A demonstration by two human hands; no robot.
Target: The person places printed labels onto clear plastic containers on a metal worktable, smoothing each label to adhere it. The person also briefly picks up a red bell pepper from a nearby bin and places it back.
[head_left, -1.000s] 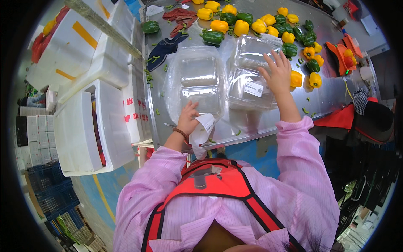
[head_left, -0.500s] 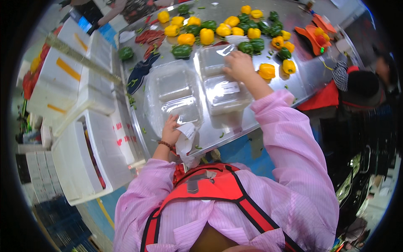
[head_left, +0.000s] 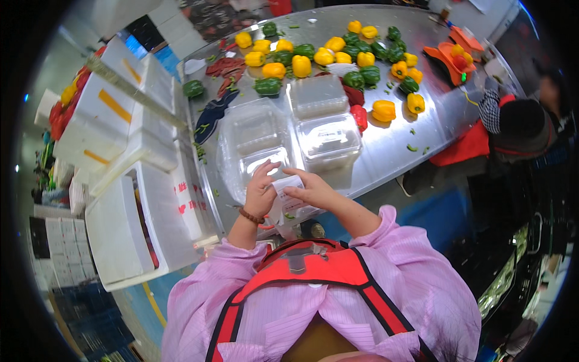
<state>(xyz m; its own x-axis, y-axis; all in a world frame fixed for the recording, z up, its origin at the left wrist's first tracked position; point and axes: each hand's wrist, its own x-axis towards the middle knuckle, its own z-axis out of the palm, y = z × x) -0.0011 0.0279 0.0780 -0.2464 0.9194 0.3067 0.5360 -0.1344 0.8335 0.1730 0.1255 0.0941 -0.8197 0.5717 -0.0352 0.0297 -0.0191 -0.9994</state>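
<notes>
White strip (head_left: pixel 287 184) between left hand (head_left: pixel 259 196) and right hand (head_left: pixel 313 191): right fingers pinch it, left fingers touch it, can't tell if gripping. Best kept taut, by its edges. Clear boxes (head_left: pixel 329 134) just beyond the fingers, nothing visible inside; foam box (head_left: pixel 166 214) left of the fingers, red stuff (head_left: pixel 154 259) in its gap.

The pink shirt (head_left: pixel 422 271) is patterned with fine stripes, and the red apron (head_left: pixel 338 266) is edged in black. White is shown by the label strip (head_left: pixel 283 184), brown by the beaded bracelet (head_left: pixel 250 216). Silver-grey is seen on the desk (head_left: pixel 386 157), yellow, green and red on the bell peppers (head_left: pixel 301 66).
</notes>
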